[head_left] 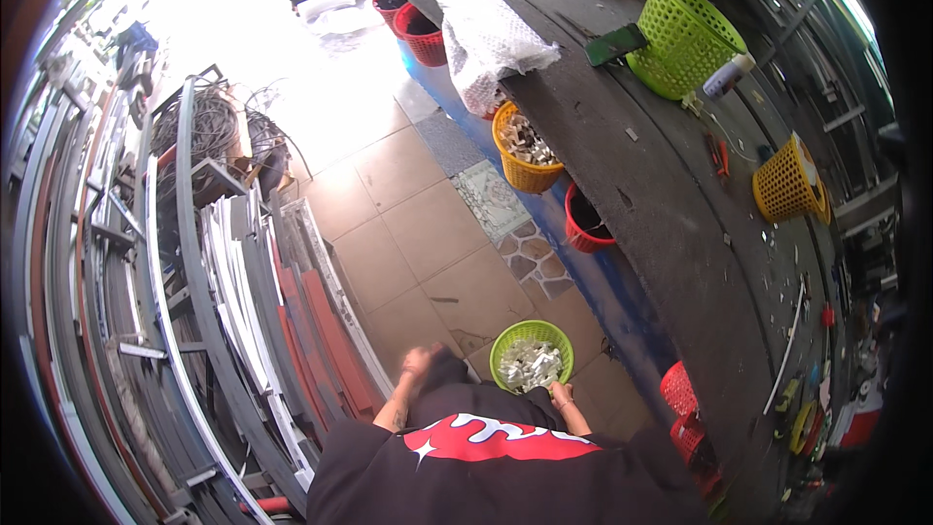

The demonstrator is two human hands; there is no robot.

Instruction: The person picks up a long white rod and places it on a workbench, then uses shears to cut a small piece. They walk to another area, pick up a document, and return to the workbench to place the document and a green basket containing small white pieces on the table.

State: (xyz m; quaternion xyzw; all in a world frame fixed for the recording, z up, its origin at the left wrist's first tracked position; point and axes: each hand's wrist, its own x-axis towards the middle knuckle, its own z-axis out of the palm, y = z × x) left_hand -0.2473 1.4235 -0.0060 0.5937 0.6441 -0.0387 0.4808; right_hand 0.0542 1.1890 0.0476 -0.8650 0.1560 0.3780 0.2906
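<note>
Low in front of me, a light green plastic basket (565, 342) holds a heap of small whitish and silvery pieces (531, 364). My right hand (561, 393) is closed on the near right rim of this basket. My left hand (421, 362) is to the left of the basket, beside my dark-clothed knee and apart from the basket. Motion smears its fingers, and I cannot make out anything in it.
A long dark workbench (671, 224) runs along the right, bearing a large green basket (680, 39), a yellow basket (789, 185) and red-handled pliers (717, 154). Beneath its edge stand an orange basket (515, 173) and a red one (586, 238). Metal profiles (233, 282) fill racks on the left.
</note>
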